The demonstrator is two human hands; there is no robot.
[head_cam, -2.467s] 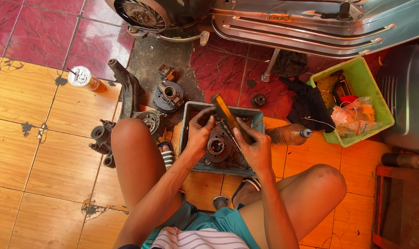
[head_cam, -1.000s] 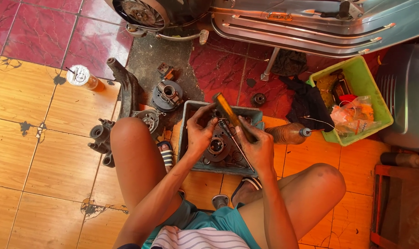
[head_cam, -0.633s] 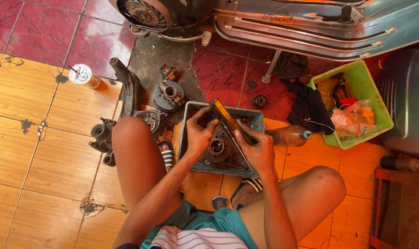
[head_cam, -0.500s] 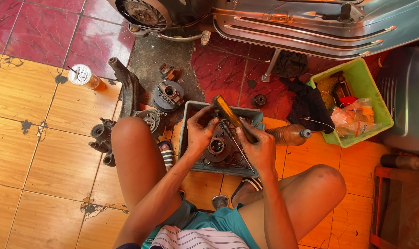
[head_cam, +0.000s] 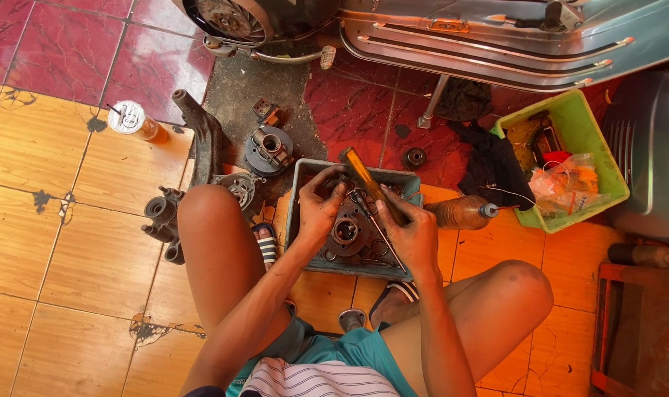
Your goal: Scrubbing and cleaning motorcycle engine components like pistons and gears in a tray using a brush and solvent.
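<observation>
Round engine part point(head_cam: 347, 232) sits in grey tray point(head_cam: 305, 176) on floor between the knees. Right hand point(head_cam: 415, 234) fisted around yellow-handled screwdriver point(head_cam: 369, 184), shaft angled down beside the part. Left hand point(head_cam: 321, 209) curled, fingers resting on the part's upper edge. Green bin point(head_cam: 595, 151) well apart right; brown bottle point(head_cam: 463, 212) just beside tray.

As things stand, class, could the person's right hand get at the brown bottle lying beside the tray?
Probably yes: the brown bottle lies just right of the right hand, nothing between, but that hand holds a yellow-handled screwdriver.
</observation>
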